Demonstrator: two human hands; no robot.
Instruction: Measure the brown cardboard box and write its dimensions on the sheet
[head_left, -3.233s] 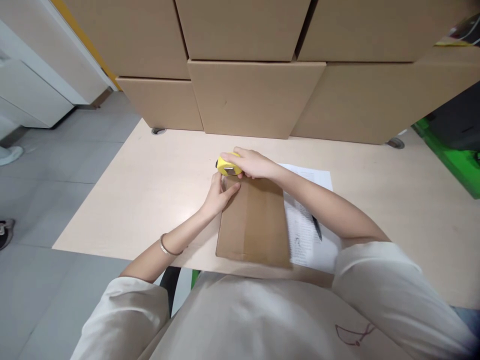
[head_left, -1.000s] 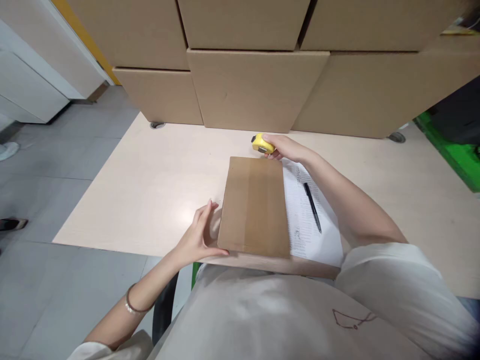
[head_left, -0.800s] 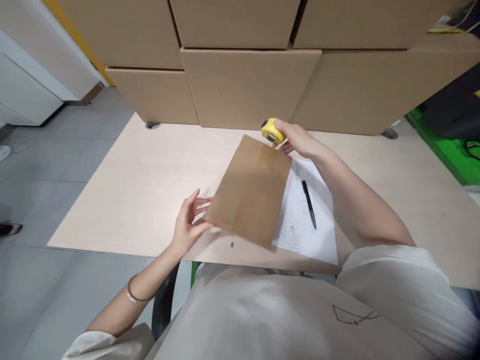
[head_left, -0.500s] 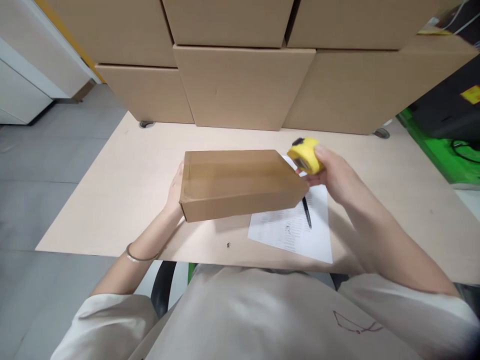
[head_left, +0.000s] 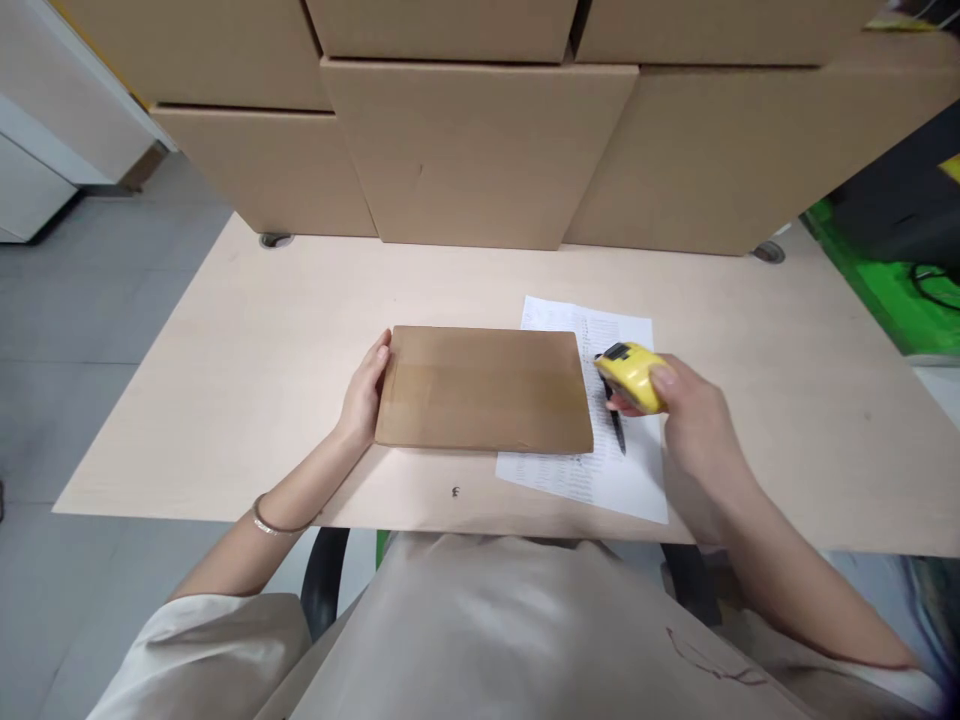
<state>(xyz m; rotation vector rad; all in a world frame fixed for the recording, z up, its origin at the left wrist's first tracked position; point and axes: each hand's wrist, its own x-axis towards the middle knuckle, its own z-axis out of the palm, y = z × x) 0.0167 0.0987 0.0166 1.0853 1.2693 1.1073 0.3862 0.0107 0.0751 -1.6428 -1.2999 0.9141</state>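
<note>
A flat brown cardboard box (head_left: 484, 390) is in front of me over the desk, its broad face up and its right end over a printed sheet (head_left: 630, 480). Along the box's left end my left hand (head_left: 365, 392) grips it, thumb at the upper corner and the other fingers mostly hidden. My right hand (head_left: 694, 415) is closed round a yellow tape measure (head_left: 632, 376) with a black part on top, held just right of the box and apart from it. Beneath the tape measure, a black pen (head_left: 616, 428) lies on the paper, partly covered.
Large cardboard boxes (head_left: 480, 155) stand stacked along the back of the pale desk (head_left: 187, 400). A small dark mark (head_left: 455, 492) shows near the front edge. Dark equipment and a green surface (head_left: 930, 310) are at the right.
The box has come down from a tilted, raised pose to lie flatter, still in my left hand. My right hand has moved off its right end, lower and rightward with the tape measure.
</note>
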